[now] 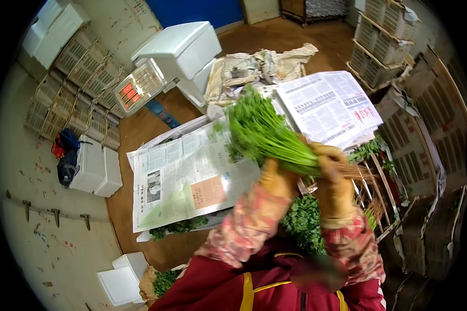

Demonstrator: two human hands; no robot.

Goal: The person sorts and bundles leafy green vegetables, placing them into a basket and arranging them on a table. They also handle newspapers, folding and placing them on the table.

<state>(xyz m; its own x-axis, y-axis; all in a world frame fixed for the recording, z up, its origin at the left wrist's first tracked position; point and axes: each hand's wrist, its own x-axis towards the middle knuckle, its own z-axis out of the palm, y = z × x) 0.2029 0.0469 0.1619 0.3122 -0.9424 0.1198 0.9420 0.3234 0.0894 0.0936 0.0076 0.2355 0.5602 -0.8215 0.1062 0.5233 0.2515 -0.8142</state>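
Observation:
A bunch of leafy green stalks with long stems and thin brown roots is held aslant in front of me, its leaves up and to the left. My right hand, in a tan glove, is closed round the root end of the stems. Just to the left, my left hand, gloved alike, grips the stems from below; its fingers are partly hidden. Under the leaves lies a spread newspaper sheet. More leafy greens show below and between my forearms. The leaves are slightly blurred.
A scale display with red lit figures stands beyond the sheet, near white foam boxes. A newspaper stack lies far right of the bunch. Crumpled wrapping fills a tray behind. Plastic crates are stacked along both sides.

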